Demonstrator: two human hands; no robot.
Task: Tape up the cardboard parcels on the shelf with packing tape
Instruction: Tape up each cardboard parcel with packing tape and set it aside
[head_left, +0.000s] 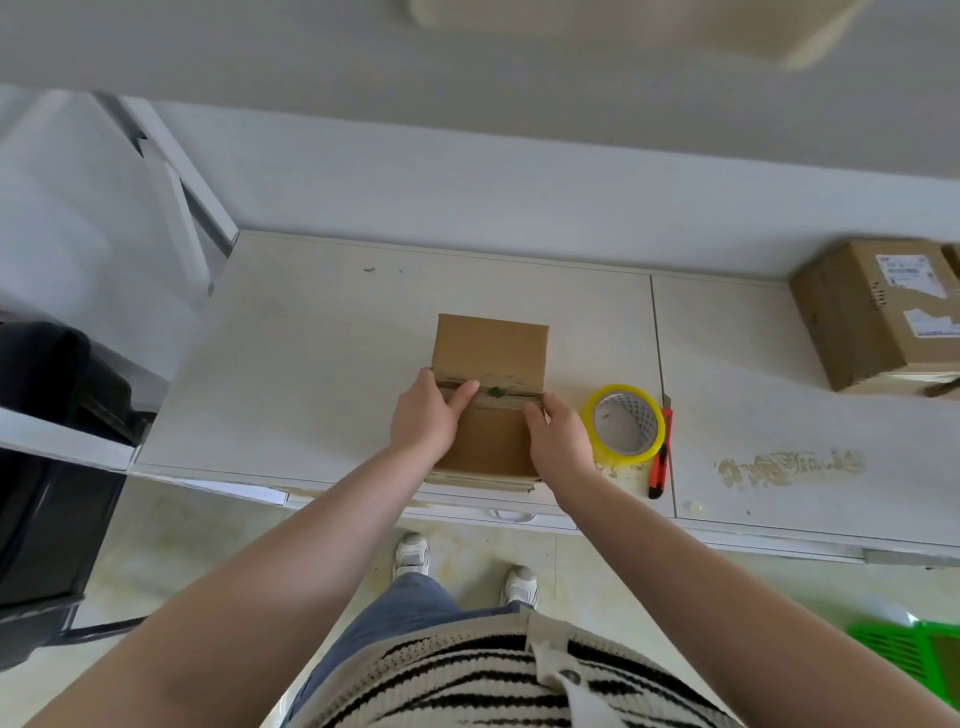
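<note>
The small cardboard parcel (491, 395) is sitting near the front edge of the white shelf (311, 364), looking light and stiff. The left hand (428, 415) and right hand (558, 439) are pressing its flaps together at the seam, fingers curling over the sides. The tape roll (625, 423) and cutter (661, 452) are lying just beside it, untouched.
</note>
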